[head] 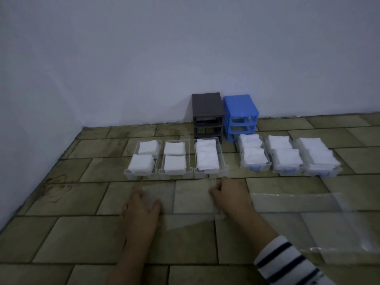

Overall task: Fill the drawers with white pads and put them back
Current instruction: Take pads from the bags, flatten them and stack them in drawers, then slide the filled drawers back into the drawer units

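While your left hand (pixel 141 208) lies flat on the floor, fingers straight and spread over a clear plastic sheet (pixel 185 200), your right hand (pixel 228 196) has its fingers curled and pinches the far right edge of that same sheet; the sheet is thin, see-through and hard to trace at its borders. Your right sleeve (pixel 287 262) is striped, white with dark bands.

Item, task goods: six drawers in a row beyond your hands, all out of their cabinets and each loaded with white pads (pixel 174 156); the pads are square, soft-looking and stacked two piles to a drawer. Three clear drawers (pixel 160 171) with plain fronts sit at left, touching side by side; three clear drawers with blue handles (pixel 287 171) sit at right, a gap between the two groups.

Item, cabinets: a dark grey drawer frame (pixel 207 114) and a blue drawer frame (pixel 240 116), both boxy plastic, standing just beside each other against the wall; the slots look open, though the dim light hides their insides.

Item, other: a second clear plastic bag (pixel 308 221), larger, glossy and creased, lying flat to the right of your right arm.

Item, setting: floor (pixel 82 233) of olive-brown tiles with dark seams and some scuff marks at left; plain pale walls (pixel 185 48) meeting in a corner at left.
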